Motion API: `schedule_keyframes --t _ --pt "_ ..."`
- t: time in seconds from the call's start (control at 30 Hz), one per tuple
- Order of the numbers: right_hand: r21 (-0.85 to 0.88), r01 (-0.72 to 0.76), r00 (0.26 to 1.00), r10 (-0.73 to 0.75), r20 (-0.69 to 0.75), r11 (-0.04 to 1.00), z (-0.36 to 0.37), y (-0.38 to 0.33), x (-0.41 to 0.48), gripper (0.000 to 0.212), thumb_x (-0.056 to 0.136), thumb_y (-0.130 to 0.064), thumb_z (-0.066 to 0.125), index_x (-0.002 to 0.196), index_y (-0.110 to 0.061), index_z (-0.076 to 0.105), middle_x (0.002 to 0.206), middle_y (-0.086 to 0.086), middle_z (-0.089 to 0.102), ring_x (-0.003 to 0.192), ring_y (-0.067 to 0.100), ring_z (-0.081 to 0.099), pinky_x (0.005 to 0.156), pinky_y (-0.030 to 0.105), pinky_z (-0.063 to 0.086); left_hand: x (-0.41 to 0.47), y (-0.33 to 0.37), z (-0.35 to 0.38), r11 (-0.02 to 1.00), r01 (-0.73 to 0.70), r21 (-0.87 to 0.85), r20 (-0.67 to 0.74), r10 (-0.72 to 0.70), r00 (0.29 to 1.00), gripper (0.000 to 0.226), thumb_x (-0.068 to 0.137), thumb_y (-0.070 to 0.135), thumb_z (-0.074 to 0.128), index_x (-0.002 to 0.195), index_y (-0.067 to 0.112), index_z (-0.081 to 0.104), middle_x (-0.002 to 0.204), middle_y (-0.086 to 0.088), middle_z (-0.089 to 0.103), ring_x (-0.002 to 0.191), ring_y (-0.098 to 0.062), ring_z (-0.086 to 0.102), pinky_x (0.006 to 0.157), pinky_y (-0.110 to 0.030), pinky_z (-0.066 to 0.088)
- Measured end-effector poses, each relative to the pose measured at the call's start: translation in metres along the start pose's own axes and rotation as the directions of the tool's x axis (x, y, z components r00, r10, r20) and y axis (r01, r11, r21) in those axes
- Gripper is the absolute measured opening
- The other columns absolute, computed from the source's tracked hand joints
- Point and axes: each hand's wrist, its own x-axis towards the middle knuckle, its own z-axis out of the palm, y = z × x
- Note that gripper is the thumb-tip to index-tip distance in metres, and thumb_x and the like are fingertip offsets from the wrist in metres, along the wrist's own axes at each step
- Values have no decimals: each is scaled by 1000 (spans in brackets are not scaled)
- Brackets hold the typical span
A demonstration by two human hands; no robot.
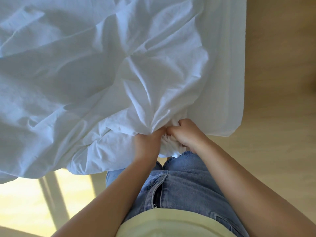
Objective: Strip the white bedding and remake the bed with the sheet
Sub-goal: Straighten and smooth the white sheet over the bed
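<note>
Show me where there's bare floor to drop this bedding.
Bare floor runs along the right of the bed's draped side. A sunlit patch lies lower left, between the hanging edge of the white bedding and the jeans. It is crowded at the centre, where left hand and right hand hold gathered bedding.

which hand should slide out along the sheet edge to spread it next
Probably the left hand: the loose bulk of the sheet lies on its side, while the right hand grips beside the bed corner.
</note>
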Motion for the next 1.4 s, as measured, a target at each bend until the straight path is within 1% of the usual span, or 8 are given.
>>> schedule_keyframes --t 0.2,0.43,0.67,0.83,1.0,1.07,1.17,1.4 --pt "-92 -63 991 73 110 994 9 -5 0 43 95 -39 47 103 0 63 102 19 68 97 34 64 93 43 50 2 -4 -7 999 28 -38 56 -26 998 14 81 13 70 83 25 63 70 13 71 76 -5 67 63 -20 50" --pt "82 -84 996 83 18 993 16 -3 0 27 94 -21 47 95 2 62 79 16 61 62 22 55 54 27 44 2 -3 -6 999 16 -37 69 -14 997 12 81 13 70 77 20 61 60 18 68 60 2 65 48 -9 46" --pt "311 185 954 -94 -285 932 -2 -18 -7 26 90 -15 45 69 0 48 60 8 42 61 22 43 54 30 35 -3 23 -6 983 -182 30 7 182 983 23 83 18 69 80 36 56 67 27 66 65 13 60 52 -7 46" --pt "402 347 932 -263 -249 847 -26 -35 -31 37 84 -19 51 52 -20 32 40 -10 28 38 7 28 39 16 23 -10 57 -25 974 -177 141 -207 204 957 24 77 38 73 72 31 50 76 12 60 71 -5 57 65 -30 49" --pt "215 422 876 -334 -348 881 -104 29 -58 29 73 6 69 99 -4 61 81 4 62 75 23 58 57 28 48 -28 54 -57 924 -261 279 -359 352 864 31 64 50 80 67 30 55 68 19 59 68 -4 59 64 -27 48" --pt "264 403 892 -311 -327 876 -131 56 -69 38 72 -3 72 108 -4 60 98 15 62 95 35 57 71 45 51 -37 42 -53 922 -308 234 -312 372 874 30 58 51 81 74 35 60 67 25 61 74 4 61 64 -20 47" --pt "255 380 896 -285 -341 889 -135 85 -72 42 67 -36 57 80 4 56 71 8 50 73 20 48 59 33 38 -44 12 -17 942 -329 65 -184 335 924 52 61 49 74 108 33 59 95 22 64 89 6 59 72 -19 46" --pt "137 425 894 -391 -219 895 -122 140 -54 20 71 -28 53 54 -20 50 50 -9 46 45 6 43 45 14 36 -53 -71 54 854 -213 -475 -366 29 930 57 76 36 71 130 31 51 115 16 61 101 0 58 79 -19 45"
